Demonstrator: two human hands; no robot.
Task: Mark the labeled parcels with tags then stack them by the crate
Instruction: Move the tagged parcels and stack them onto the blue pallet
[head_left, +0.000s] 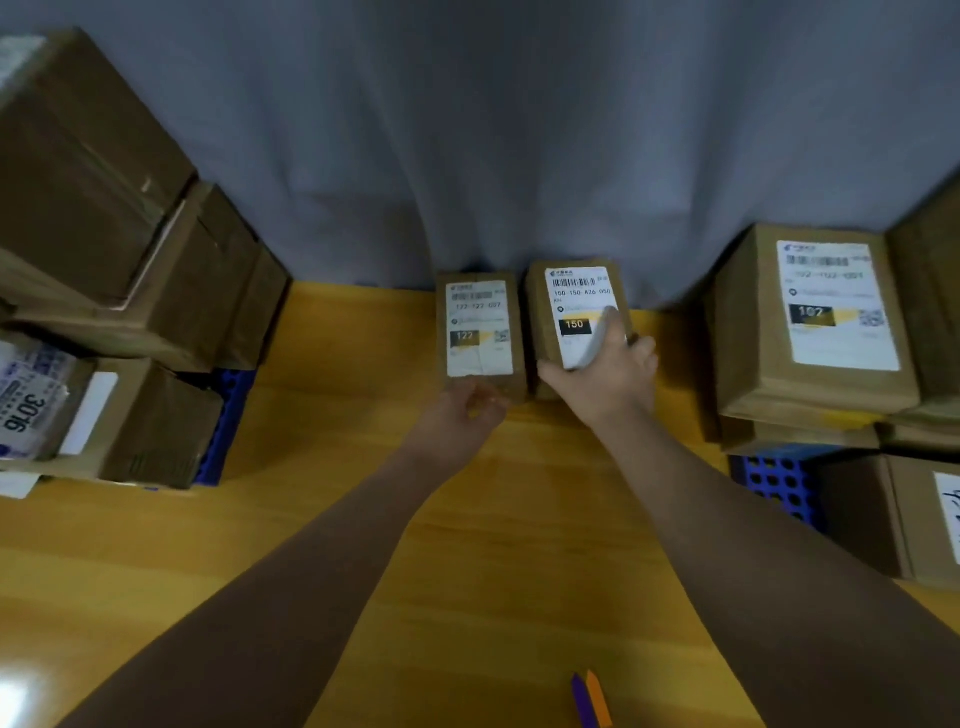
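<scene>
I note left parcel (480, 327) just beside right parcel (569, 306) at the table's (363, 519) back. Left box stack (104, 234) and right box stack (810, 322) flank them; tags (592, 699) lie nearest me.

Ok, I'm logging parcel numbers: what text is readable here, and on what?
"122": middle-left parcel.
"150" and "150 150 A26 050": middle-right parcel.
"102": right parcel.
"3016": far-left package.
All other print and the barcodes: too blurred to read.
</scene>
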